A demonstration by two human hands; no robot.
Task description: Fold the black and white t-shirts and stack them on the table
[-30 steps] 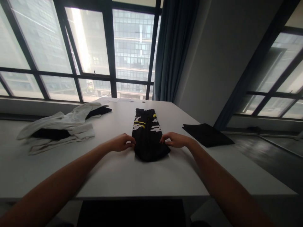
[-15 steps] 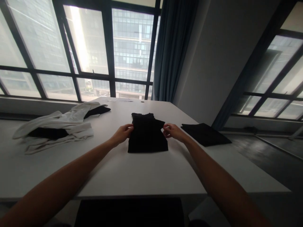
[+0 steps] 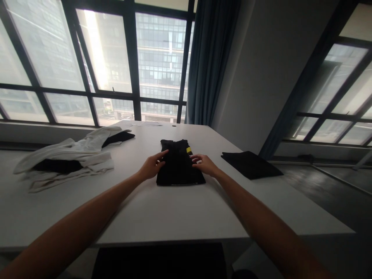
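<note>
A folded black garment point(image 3: 178, 166) lies flat on the white table in front of me; its exact kind I cannot tell. A small yellow patch point(image 3: 188, 149) shows at its upper right edge. My left hand point(image 3: 151, 166) is open at the garment's left side, with fingers and thumb spread over that edge. On the opposite side, my right hand point(image 3: 205, 164) is open too, its slightly bent fingertips at the right edge. Neither hand grips the cloth.
White clothing point(image 3: 72, 151) with black cloth point(image 3: 59, 166) among it lies crumpled at the left of the table point(image 3: 162, 217). A folded black cloth point(image 3: 251, 164) rests near the right edge. Windows point(image 3: 161, 58) and a blue curtain point(image 3: 209, 58) stand beyond.
Both hands have let go of the garment's sides and opened. The flap sticking out at its upper right now lies in, and the yellow patch has come into view.
</note>
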